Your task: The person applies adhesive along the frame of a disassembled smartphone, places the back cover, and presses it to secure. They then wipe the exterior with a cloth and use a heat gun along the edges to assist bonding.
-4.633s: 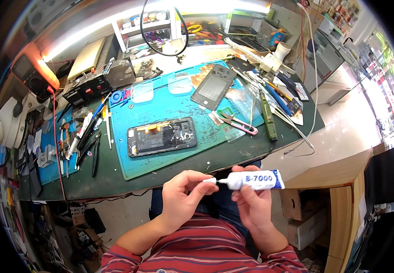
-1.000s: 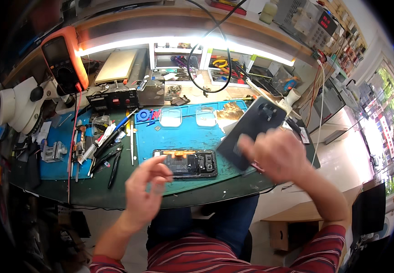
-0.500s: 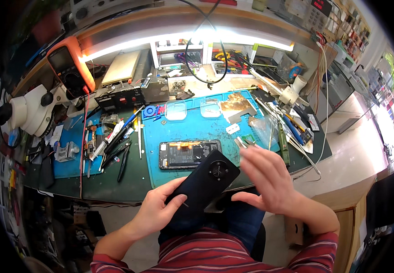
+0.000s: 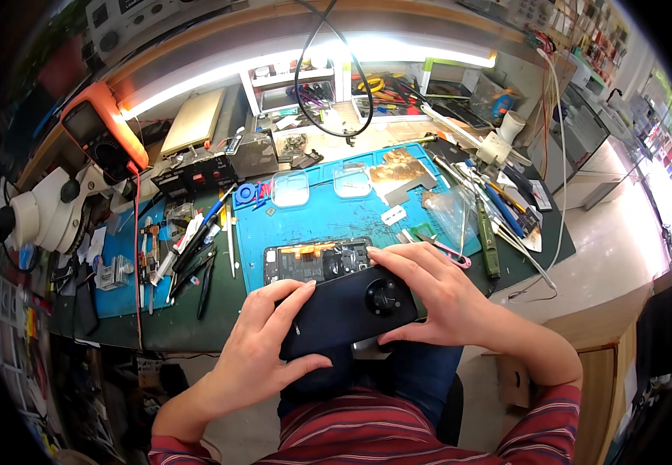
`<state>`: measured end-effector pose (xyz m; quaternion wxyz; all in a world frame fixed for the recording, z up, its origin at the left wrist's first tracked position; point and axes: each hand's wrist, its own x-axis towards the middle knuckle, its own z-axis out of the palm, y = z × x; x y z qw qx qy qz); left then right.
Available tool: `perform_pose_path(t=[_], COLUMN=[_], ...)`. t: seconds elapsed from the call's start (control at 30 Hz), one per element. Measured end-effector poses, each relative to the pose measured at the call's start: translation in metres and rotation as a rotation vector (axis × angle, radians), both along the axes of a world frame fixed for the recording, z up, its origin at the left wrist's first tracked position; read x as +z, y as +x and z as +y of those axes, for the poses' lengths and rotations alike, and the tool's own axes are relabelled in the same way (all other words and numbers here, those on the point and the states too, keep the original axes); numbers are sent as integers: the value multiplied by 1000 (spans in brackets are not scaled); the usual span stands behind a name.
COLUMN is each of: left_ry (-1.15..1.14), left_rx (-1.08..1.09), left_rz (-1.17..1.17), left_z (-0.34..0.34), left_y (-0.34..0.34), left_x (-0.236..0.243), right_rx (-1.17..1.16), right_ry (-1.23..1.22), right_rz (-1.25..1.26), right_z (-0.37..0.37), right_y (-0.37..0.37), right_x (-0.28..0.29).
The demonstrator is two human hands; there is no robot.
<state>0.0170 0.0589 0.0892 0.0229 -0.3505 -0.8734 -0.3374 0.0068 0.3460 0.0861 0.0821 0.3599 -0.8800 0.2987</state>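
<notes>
A black phone back cover with a round camera ring is held level above my lap, at the near edge of the bench. My left hand grips its left end, fingers along the top edge and thumb at the lower edge. My right hand closes on the right end beside the camera ring, thumb below. Just beyond it an opened phone lies on the blue mat, its inner parts and an orange strip exposed. The cover and my hands hide the opened phone's near edge.
Pens and tweezers lie left of the mat, near an orange multimeter and a white microscope. Two clear trays stand at the mat's back. More tools crowd the right. A black cable loop hangs above.
The cover has turned from tilted to nearly level. My right hand, open and apart before, has come in and taken hold of its right end. My left hand has shifted its grip.
</notes>
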Motion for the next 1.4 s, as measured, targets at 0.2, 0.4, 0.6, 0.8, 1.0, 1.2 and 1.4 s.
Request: perform_pose_path(t=[0.2,0.4,0.6,0.8,1.0,1.2,1.4], left_ry=[-80,-118,-107,-8,-111,-84,-122], left_rx=[-48,-49,79,220,197,289,263], left_rz=[136,113,159,135,82,77,82], left_z=[-4,-7,-12,-30,-26,-32,-32], left_y=[-45,-71,-96,-108,-106,-108,-108], left_x=[-14,-25,-23,-17,-27,-26,-26], right_rx=[-32,-36,-168,-424,-356,-392,-412], right_ry=[-111,-191,-264,-393,-239,-230,-207], right_rz=[-7,-80,25,26,165,121,126], right_z=[-2,-1,2,18,16,16,21], right_y=[-27,-48,-60,-63,-61,-47,-38], right_x=[-22,-40,-35,-34,-42,-41,-50])
